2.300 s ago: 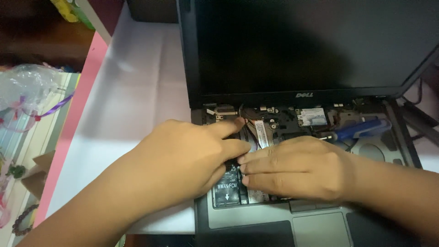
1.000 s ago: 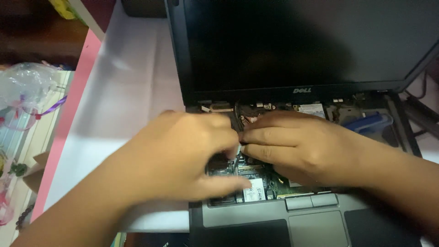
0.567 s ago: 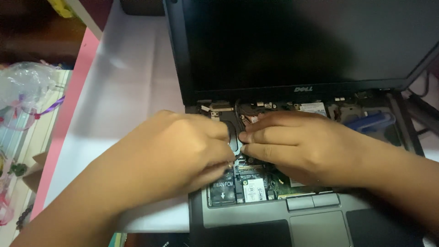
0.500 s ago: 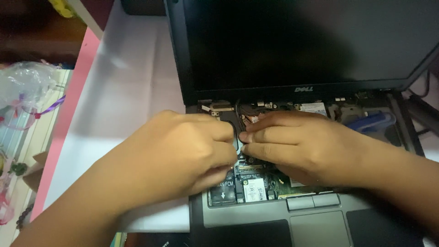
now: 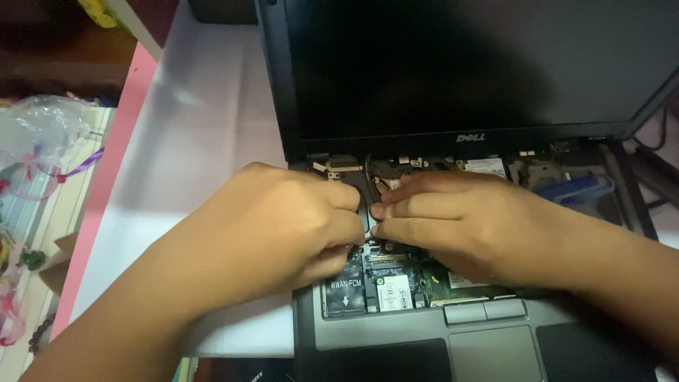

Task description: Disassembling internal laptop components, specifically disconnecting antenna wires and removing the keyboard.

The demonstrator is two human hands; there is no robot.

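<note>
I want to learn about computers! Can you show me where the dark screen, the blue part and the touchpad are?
dark screen (image 5: 481, 64), head view, middle of the black glass.
blue part (image 5: 576, 189), head view, middle of the blue piece inside the opened laptop, at the right.
touchpad (image 5: 491, 351), head view, middle of the grey pad.

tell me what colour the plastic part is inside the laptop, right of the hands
Blue: the plastic part sits in the opened laptop base, best seen in the head view.
</note>
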